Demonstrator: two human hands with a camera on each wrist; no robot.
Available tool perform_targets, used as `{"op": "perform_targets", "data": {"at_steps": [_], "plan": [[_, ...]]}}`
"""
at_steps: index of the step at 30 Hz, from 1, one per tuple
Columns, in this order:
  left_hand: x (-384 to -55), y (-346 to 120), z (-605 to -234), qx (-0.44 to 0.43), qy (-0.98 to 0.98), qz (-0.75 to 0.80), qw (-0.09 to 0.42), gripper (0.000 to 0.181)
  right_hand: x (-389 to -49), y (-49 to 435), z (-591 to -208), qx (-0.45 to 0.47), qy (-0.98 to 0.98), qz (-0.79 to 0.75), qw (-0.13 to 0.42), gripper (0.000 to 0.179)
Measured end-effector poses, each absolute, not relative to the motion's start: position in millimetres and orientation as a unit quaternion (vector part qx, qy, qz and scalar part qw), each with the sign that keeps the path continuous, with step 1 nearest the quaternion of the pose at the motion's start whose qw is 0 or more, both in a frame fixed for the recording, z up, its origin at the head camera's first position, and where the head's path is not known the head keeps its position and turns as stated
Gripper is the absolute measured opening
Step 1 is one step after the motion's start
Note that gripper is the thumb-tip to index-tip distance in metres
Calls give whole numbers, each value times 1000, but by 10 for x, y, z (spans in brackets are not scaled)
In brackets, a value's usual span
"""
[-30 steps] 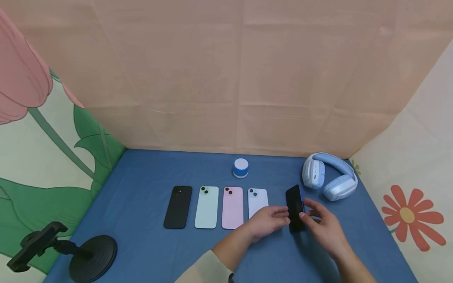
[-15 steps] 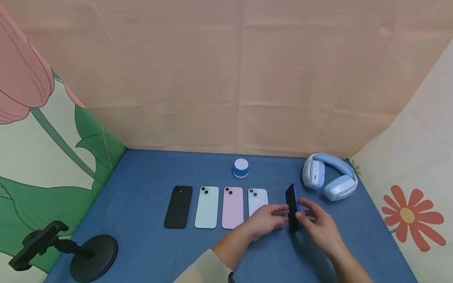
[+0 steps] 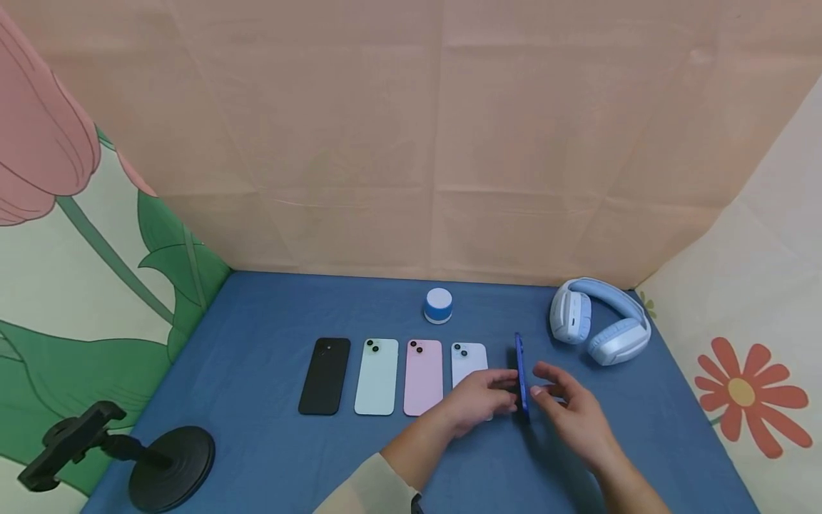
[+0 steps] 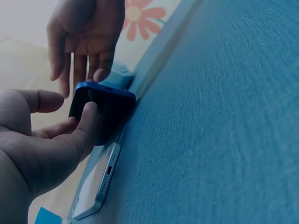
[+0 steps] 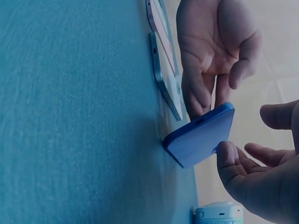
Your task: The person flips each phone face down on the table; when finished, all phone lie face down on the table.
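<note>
A blue phone (image 3: 522,378) stands on its long edge between the two hands, seen almost edge-on in the head view. Its dark screen (image 4: 105,116) faces the left hand (image 3: 477,403), whose extended fingers touch it. The blue back (image 5: 203,137) faces the right hand (image 3: 571,410). That hand's fingers are loosely bent, with a fingertip at the back in the right wrist view; firm contact cannot be told. Just left of the left hand lies a white phone (image 3: 469,360), back up, its lower part covered by the hand.
Further left, pink (image 3: 423,378), pale green (image 3: 375,378) and black (image 3: 324,376) phones lie in a row. A blue-and-white round container (image 3: 438,305) sits behind them. Light-blue headphones (image 3: 600,320) lie back right. A black phone stand (image 3: 168,467) is front left on the blue cloth (image 3: 270,457).
The blue phone has tipped leftward from a tilt with its screen showing to nearly upright. Both hands have shifted slightly left, and the right fingers have come away a little.
</note>
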State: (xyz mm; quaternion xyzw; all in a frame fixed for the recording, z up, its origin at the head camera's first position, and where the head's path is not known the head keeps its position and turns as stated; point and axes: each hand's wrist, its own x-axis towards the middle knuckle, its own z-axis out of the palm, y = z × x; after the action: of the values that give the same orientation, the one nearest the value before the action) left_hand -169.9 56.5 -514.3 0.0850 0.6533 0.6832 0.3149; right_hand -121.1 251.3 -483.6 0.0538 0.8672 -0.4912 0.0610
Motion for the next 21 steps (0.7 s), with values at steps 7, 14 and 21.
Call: {"op": "perform_targets", "data": {"at_steps": [7, 14, 21], "plan": [[-1691, 520, -5139, 81, 650, 691, 307, 47, -1221, 2541, -4907, 50, 874, -480, 52, 56], [-1678, 485, -5133, 67, 647, 698, 300, 52, -1223, 2548, -4981, 53, 879, -471, 50, 54], [-1673, 458, -5183, 66, 639, 705, 300, 59, -1242, 2546, -5028, 61, 884, -458, 76, 59]]}}
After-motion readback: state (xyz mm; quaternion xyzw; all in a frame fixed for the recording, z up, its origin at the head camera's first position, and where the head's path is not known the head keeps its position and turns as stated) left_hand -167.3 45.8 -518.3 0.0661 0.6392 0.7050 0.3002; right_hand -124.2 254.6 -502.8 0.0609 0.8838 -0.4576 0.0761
